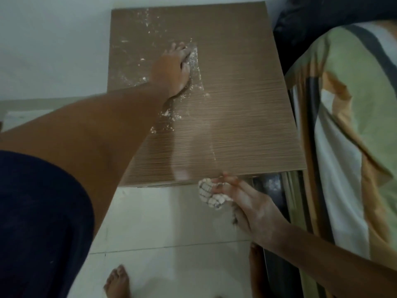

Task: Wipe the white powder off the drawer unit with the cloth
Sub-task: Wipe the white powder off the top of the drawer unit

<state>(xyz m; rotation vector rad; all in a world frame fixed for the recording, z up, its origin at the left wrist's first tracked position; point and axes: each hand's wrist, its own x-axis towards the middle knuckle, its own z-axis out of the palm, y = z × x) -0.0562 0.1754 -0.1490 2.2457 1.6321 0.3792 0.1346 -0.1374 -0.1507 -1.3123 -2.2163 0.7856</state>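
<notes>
The brown wood-grain top of the drawer unit fills the middle of the view. White powder is scattered over its left half, with a faint smear running toward the front edge. My left hand rests on the top in the powder, fingers dusted white, nothing visibly held. My right hand is just below the unit's front edge. Its fingers are closed on a bunched white cloth with dark check lines, and the fingertips touch the edge.
A bed with a green, orange and white cover stands close along the unit's right side, and a dark pillow lies at the back right. A white wall is to the left. My bare foot stands on the white tiled floor.
</notes>
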